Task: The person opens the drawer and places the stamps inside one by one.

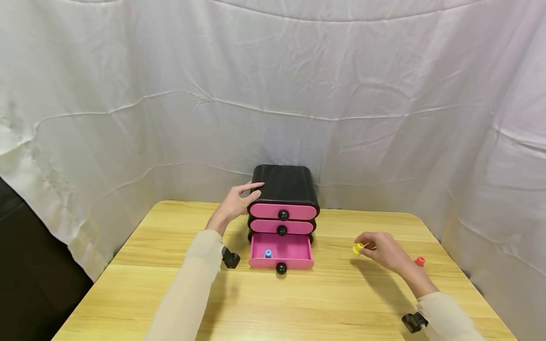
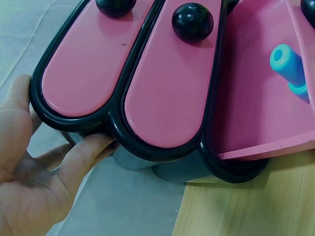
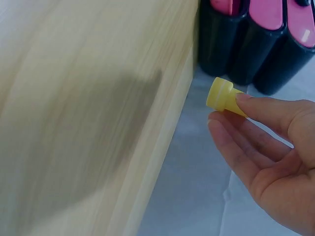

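Note:
A small black chest point(image 1: 285, 185) with three pink drawers stands at the back of the wooden table point(image 1: 298, 303). Its bottom drawer point(image 1: 281, 251) is pulled out and holds a blue peg point(image 1: 268, 254) point(image 2: 290, 69). My left hand point(image 1: 239, 201) point(image 2: 44, 167) rests on the chest's upper left corner, fingers straight against the black shell. To the right, above the table, my right hand point(image 1: 381, 251) point(image 3: 266, 142) pinches a small yellow peg point(image 1: 358, 248) point(image 3: 224, 96) between thumb and fingers.
A red peg point(image 1: 420, 261) stands on the table just beyond my right wrist. White cloth point(image 1: 273, 94) hangs behind and on both sides of the table. The two upper drawers point(image 1: 282, 219) are closed, each with a black knob.

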